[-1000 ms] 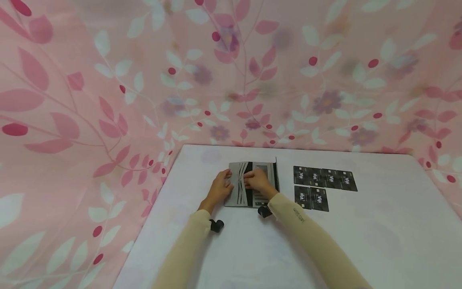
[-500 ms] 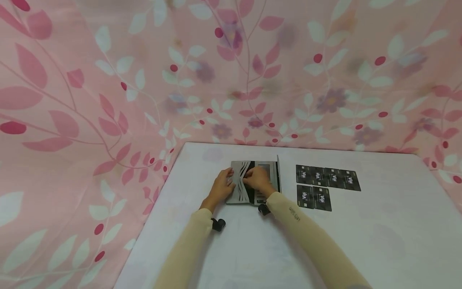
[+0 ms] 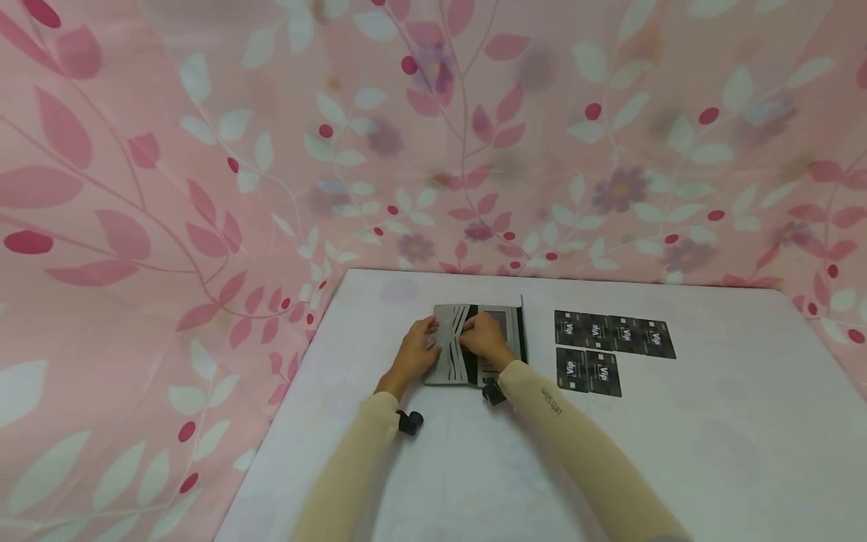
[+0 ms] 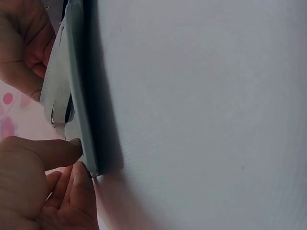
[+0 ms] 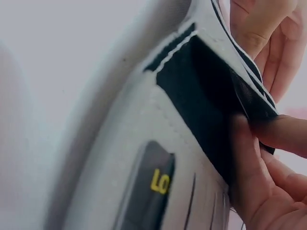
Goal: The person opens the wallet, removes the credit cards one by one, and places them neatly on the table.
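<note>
A grey wallet (image 3: 442,370) lies spread open on the white table, its card slots and dark lining showing. My left hand (image 3: 415,352) is at its left side; in the left wrist view, thumb and fingers pinch the wallet's edge (image 4: 80,103). Over the middle is my right hand (image 3: 485,337), pinching the slotted panel beside the dark pocket (image 5: 201,100) in the right wrist view. Whether a card is also between those fingers cannot be told. A dark card with yellow letters (image 5: 152,184) sits in the wallet's near panel.
Several black VIP cards (image 3: 612,333) lie in two rows right of the wallet. A pink floral cloth (image 3: 433,150) hangs behind the white table (image 3: 447,474) and along its left side. Each wrist wears a small black camera (image 3: 410,423).
My right fingers have shifted slightly on the slotted panel, which now bulges and bends more than a second ago. The left hand stays at the wallet's edge.
</note>
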Motion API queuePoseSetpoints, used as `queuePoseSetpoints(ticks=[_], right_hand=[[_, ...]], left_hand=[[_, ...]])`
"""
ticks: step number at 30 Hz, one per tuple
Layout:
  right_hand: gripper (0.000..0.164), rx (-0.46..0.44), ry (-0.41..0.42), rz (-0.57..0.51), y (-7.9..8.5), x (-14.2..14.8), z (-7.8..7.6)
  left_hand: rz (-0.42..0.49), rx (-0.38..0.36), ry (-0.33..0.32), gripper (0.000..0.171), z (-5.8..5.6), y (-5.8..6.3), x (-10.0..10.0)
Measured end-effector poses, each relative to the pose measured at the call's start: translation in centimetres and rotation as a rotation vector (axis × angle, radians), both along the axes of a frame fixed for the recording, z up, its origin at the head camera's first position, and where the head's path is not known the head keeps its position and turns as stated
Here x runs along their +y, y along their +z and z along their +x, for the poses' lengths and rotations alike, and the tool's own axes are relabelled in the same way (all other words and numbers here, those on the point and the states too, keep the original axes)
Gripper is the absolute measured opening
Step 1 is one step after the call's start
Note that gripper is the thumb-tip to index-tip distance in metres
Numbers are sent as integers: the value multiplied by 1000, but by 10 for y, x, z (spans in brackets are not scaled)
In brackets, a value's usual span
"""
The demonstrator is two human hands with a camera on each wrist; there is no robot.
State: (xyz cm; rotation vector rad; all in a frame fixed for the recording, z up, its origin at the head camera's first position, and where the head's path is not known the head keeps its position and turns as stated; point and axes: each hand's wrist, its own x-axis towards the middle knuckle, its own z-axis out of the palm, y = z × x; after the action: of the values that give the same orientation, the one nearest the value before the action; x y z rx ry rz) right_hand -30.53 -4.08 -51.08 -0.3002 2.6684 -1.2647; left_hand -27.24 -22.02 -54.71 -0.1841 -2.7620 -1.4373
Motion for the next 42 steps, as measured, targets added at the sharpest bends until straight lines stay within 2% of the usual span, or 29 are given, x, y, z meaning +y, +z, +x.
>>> queuePoseSetpoints(ticks=[5,9,12,17,22,30,35,42], right_hand=[[29,-18,-35,-28,-5,3,1],[28,-19,-27,-67,-11,11,-2],[25,-91,-47,-158,-11,22,-4],[23,-188,-103,-269,-5,41,-6],[24,-172,-79,-268,1,49,-4],[19,-149,-115,-223,4,65,-1],[19,-160,-101,-282,11,82,0],[31,-257,-47,-390,30,126,10]], left_hand=[[2,1,2,65,0,0,4],[13,-4,-6,64,1,1,7],[4,-19,-15,65,1,2,8],[-30,-41,2,67,2,3,6],[-35,-29,-3,67,2,4,3],[-57,-33,-5,66,4,1,3],[-35,-10,-5,66,4,1,2],[-38,-5,-10,66,2,4,2]])
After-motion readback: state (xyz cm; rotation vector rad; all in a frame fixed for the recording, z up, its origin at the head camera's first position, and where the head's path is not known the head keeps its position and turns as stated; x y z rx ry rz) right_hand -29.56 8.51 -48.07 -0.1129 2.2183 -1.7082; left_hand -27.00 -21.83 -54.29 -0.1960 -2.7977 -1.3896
